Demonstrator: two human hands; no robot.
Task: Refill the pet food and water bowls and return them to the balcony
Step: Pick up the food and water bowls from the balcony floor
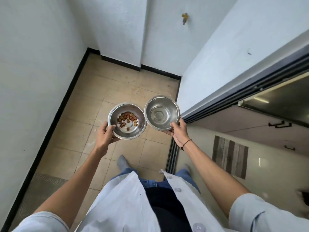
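Note:
Two steel bowls are held above the tan tiled balcony floor (117,84). The food bowl (138,114) holds several brown kibble pieces (127,119). My left hand (106,134) grips its near-left rim, thumb over the edge and fingers beneath. To its right is the water bowl (162,113), with clear water in the bottom. My right hand (178,133) grips that bowl's near-right rim, thumb inside. The two rims almost touch.
White walls with black skirting close in the balcony at left and far end. A sliding door track (172,154) runs along the right, with the indoor floor and a striped mat (229,155) beyond. A grey mat (38,188) lies at near left. A brass tap (184,18) sticks out of the far wall.

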